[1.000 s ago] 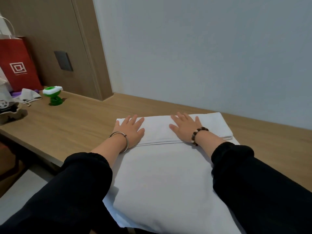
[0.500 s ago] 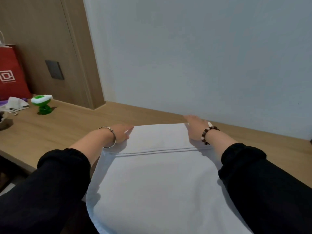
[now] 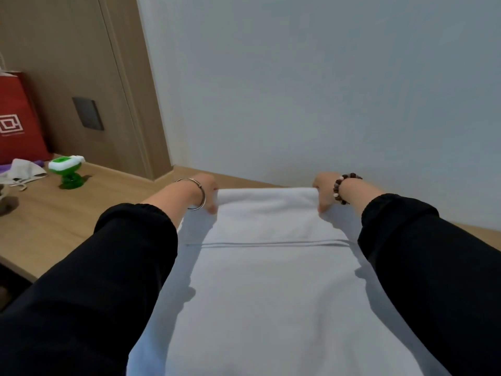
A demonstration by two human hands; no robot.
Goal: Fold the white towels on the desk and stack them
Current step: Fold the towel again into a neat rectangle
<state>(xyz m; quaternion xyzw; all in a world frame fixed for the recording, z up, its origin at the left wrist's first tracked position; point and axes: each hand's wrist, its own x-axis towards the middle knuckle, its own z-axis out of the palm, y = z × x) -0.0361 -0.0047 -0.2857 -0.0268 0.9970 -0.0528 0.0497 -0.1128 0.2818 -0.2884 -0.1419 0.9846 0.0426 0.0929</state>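
A white towel (image 3: 265, 280) with a double grey stripe lies lengthwise on the wooden desk (image 3: 81, 213), running from the far edge near the wall toward me. My left hand (image 3: 207, 194) grips its far left corner, fingers curled down over the edge. On the other side, my right hand (image 3: 324, 192) grips the far right corner the same way. The far end is raised into a rounded fold between the two hands. Black sleeves cover both forearms and hide the towel's side edges.
A green and white gadget (image 3: 66, 169) stands on the desk at the left. Beside it lie a crumpled white cloth (image 3: 24, 170) and a red paper bag (image 3: 16, 120). A pale wall (image 3: 325, 90) rises just behind the towel.
Both hands went from pressing flat on the towel to its far corners, took hold of them and lifted the far end. The camera moved closer.
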